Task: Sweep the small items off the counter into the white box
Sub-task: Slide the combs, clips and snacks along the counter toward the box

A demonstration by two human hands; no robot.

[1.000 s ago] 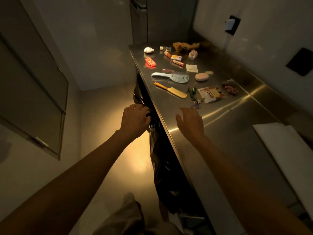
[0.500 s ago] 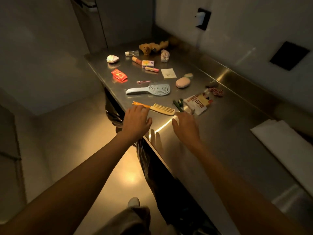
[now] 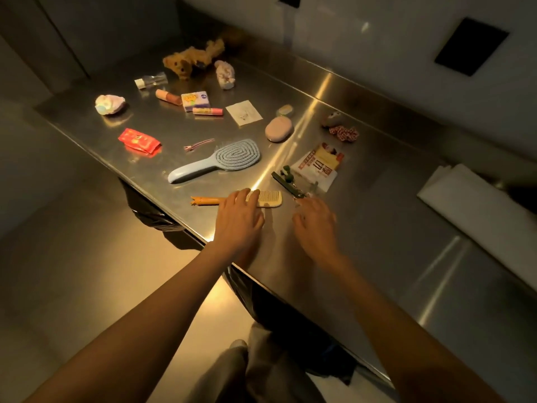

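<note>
- Both my hands have advanced from the counter (image 3: 377, 228) front edge.
- Left hand (image 3: 238, 222), fingers relaxed, touches the comb (image 3: 267, 198).
- Right hand (image 3: 315, 225), loosely spread, hovers beside the green clip (image 3: 286, 181).

both arms outstretched, left hand (image 3: 239, 221) palm down, right hand (image 3: 315, 223) fingers loosely curled

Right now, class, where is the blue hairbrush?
In the head view, the blue hairbrush lies mid-counter, just beyond the comb under the left hand, right of the red packet.

Both hands over counter (image 3: 377, 228): left (image 3: 239, 221) fingers on comb (image 3: 266, 198), right (image 3: 315, 225) by green clip (image 3: 286, 181).
</note>
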